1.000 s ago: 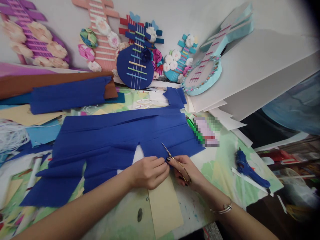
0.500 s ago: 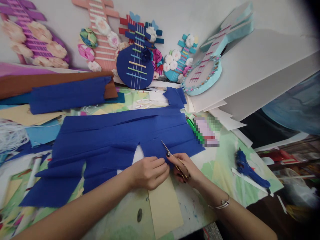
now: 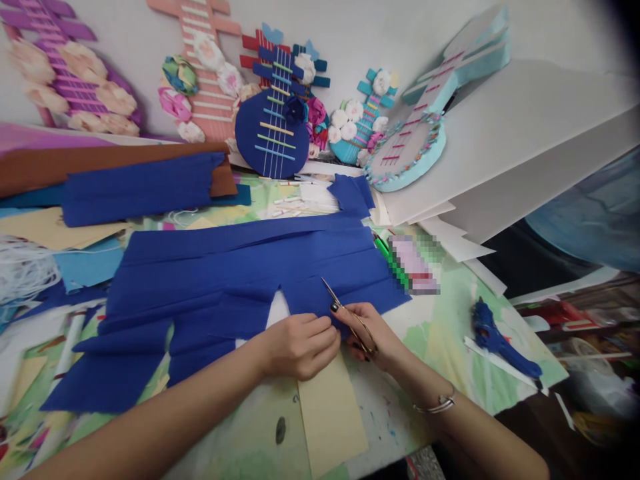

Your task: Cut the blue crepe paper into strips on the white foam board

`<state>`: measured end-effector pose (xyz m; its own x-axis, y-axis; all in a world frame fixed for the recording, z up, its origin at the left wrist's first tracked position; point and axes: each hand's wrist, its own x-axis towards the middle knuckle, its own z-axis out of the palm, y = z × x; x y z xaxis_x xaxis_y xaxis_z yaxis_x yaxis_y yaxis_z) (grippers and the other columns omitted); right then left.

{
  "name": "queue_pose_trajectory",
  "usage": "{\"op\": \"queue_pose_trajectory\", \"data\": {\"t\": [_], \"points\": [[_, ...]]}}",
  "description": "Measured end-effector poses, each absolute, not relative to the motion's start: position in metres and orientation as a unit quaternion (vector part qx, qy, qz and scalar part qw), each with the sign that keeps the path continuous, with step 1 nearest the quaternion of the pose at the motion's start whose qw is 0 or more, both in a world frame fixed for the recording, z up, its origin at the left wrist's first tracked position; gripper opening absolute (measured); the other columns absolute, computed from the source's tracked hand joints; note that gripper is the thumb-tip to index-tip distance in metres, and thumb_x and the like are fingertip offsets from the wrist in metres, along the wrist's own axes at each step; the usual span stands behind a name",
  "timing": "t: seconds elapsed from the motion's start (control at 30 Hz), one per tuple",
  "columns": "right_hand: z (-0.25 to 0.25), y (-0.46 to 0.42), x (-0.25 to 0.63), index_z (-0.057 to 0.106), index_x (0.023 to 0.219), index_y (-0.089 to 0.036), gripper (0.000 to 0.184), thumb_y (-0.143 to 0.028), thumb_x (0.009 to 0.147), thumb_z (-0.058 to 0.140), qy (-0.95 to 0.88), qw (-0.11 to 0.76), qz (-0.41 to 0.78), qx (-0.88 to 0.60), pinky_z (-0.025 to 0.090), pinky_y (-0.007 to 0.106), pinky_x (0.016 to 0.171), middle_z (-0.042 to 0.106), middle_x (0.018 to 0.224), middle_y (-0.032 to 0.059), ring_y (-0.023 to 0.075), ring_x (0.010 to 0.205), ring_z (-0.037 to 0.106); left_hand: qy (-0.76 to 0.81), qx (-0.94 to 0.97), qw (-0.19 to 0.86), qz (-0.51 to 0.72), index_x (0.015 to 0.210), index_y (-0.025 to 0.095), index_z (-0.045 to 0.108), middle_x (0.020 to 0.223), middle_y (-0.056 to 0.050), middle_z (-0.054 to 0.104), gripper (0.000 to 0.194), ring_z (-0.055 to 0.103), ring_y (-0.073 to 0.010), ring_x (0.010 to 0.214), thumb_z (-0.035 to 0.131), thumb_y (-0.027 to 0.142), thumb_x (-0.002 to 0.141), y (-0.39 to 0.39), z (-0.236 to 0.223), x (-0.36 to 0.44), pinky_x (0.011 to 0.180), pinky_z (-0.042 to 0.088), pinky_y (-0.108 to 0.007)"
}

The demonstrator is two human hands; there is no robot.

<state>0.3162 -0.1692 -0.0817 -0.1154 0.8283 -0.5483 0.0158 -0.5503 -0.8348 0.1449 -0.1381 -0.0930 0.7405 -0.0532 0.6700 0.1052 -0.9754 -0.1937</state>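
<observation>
A wide sheet of dark blue crepe paper point(image 3: 240, 257) lies creased across the table, with slits cut into its near edge. My left hand point(image 3: 305, 347) is closed at that near edge, its fingertips pinching the paper; the exact grip is hidden behind the knuckles. Close beside it, my right hand point(image 3: 367, 330) holds gold-handled scissors point(image 3: 331, 292), thumb and fingers at the handle loops. Their tips point up and to the left over the blue paper, and the blades look nearly closed. Under my hands a strip of cream paper point(image 3: 333, 413) runs toward the table's front edge.
A blue glue gun point(image 3: 503, 343) lies at the right. Green pens point(image 3: 393, 260) rest beside the blue sheet. Folded blue paper point(image 3: 140, 190) and white string point(image 3: 25, 273) are on the left. Decorated paper guitars, one dark blue point(image 3: 270, 137), lean against the wall.
The scissors and my right hand have shifted very slightly up and left. My left hand keeps its place, and the whole view has drifted a few pixels.
</observation>
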Motion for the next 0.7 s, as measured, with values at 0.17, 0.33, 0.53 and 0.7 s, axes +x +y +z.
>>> {"op": "queue_pose_trajectory", "data": {"t": [0.17, 0.33, 0.53, 0.7], "points": [[-0.0808, -0.1696, 0.3153, 0.04, 0.061, -0.021, 0.051, -0.063, 0.065, 0.068, -0.37, 0.308, 0.651, -0.588, 0.021, 0.016, 0.024, 0.024, 0.039, -0.0129, 0.0031, 0.028, 0.023, -0.013, -0.928, 0.103, -0.359, 0.082, 0.006, 0.064, 0.074, -0.009, 0.064, 0.02, 0.063, -0.0187, 0.07, 0.046, 0.006, 0.089, -0.1386, -0.093, 0.1446, 0.057, 0.052, -0.029], [-0.0821, -0.1697, 0.3158, 0.04, 0.061, -0.021, 0.052, -0.066, 0.065, 0.066, -0.377, 0.302, 0.642, -0.596, 0.021, 0.016, 0.024, 0.024, 0.039, -0.0128, 0.0032, 0.028, 0.023, -0.015, -0.924, 0.101, -0.369, 0.08, 0.006, 0.065, 0.075, -0.009, 0.065, 0.019, 0.062, -0.0189, 0.069, 0.048, 0.005, 0.088, -0.1386, -0.0931, 0.1459, 0.055, 0.052, -0.029], [-0.0854, -0.1694, 0.3179, 0.043, 0.065, -0.021, 0.051, -0.066, 0.064, 0.066, -0.355, 0.296, 0.647, -0.607, 0.021, 0.017, 0.026, 0.027, 0.039, -0.0117, 0.0043, 0.029, 0.025, -0.01, -0.926, 0.1, -0.364, 0.082, 0.005, 0.065, 0.073, -0.009, 0.064, 0.02, 0.062, -0.0185, 0.067, 0.046, 0.004, 0.089, -0.1382, -0.0914, 0.1458, 0.052, 0.05, -0.028], [-0.0846, -0.1681, 0.317, 0.043, 0.065, -0.021, 0.051, -0.065, 0.062, 0.068, -0.348, 0.309, 0.646, -0.604, 0.02, 0.018, 0.026, 0.025, 0.039, -0.0123, 0.0044, 0.03, 0.024, -0.01, -0.925, 0.098, -0.367, 0.082, 0.004, 0.065, 0.073, -0.01, 0.064, 0.019, 0.062, -0.0191, 0.068, 0.047, 0.005, 0.088, -0.1385, -0.0924, 0.1455, 0.053, 0.049, -0.029]]}}
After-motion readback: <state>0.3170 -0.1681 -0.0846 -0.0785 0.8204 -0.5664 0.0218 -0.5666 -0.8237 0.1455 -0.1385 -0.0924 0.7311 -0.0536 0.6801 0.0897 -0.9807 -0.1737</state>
